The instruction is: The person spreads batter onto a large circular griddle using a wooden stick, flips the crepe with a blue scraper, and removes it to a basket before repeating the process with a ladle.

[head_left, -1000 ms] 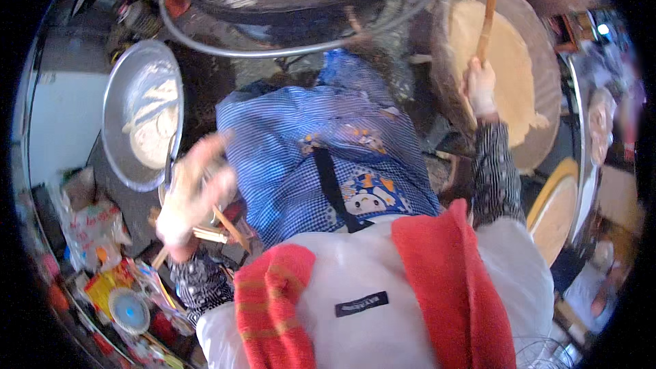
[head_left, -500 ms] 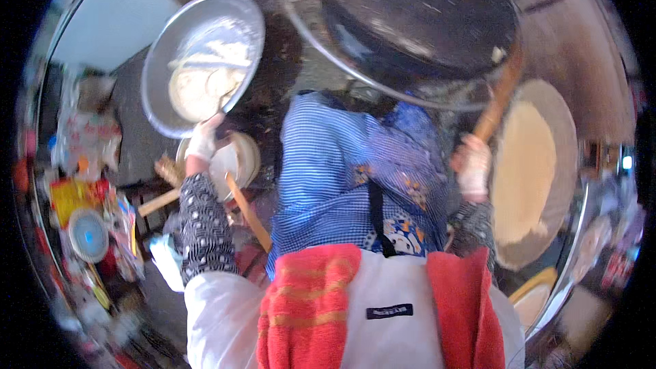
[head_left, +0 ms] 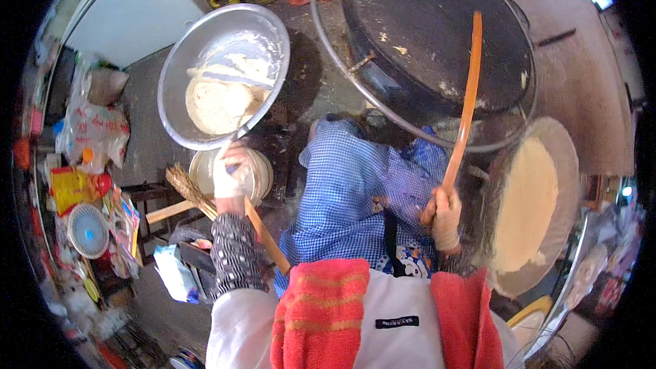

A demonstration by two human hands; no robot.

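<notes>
My right hand [head_left: 443,217], in a pale glove with bare fingertips, is closed round the lower end of a long, slightly curved wooden stick [head_left: 469,89]. The stick's upper part reaches over a large round black griddle [head_left: 417,27]. My left hand [head_left: 232,169], also gloved, is closed at the near rim of a silver metal basin [head_left: 169,89]. Whatever its fingers hold there is hard to see. Thick pale batter or dough [head_left: 222,102] lies in the basin. Below the left hand stands a whitish bucket [head_left: 263,171], partly hidden by the hand and wrist.
A metal ring [head_left: 383,123] surrounds the griddle. At right sits a wide shallow pan [head_left: 502,280] with a layer of pale yellow meal or batter [head_left: 529,205]. A straw brush [head_left: 188,188] and a wooden handle [head_left: 266,236] are by the bucket. Plastic bags [head_left: 102,130] lie at left.
The wooden stick has swung from the griddle's right edge to over its dark surface, and my right hand moved left and lower. My left hand stays at the basin's rim. The whole view shifted.
</notes>
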